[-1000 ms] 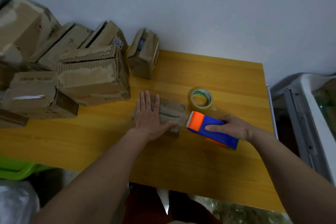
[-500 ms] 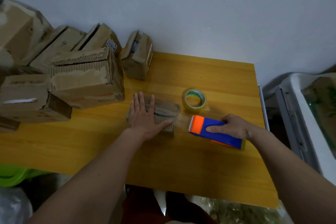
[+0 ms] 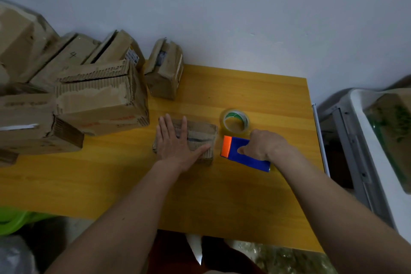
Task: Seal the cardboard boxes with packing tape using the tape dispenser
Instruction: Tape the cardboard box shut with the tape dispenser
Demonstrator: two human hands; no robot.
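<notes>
Right hand (image 3: 261, 145) curled around the tape dispenser (image 3: 242, 154), fingers wrapped on its top, holding it on the wooden table (image 3: 111, 176) just right of the small box (image 3: 200, 138). Dispenser is blue-bodied with an orange front end facing the box. Left hand (image 3: 175, 142) lies flat on the small box, fingers straight and spread, thumb along the near edge. Box is worn brown cardboard, low and flat, dark seam across the top. Clear tape roll (image 3: 234, 121) with green inner core lies flat just behind the dispenser. Farther back and left, a pile of battered cardboard boxes (image 3: 97, 98), torn corrugated edges, against the wall.
</notes>
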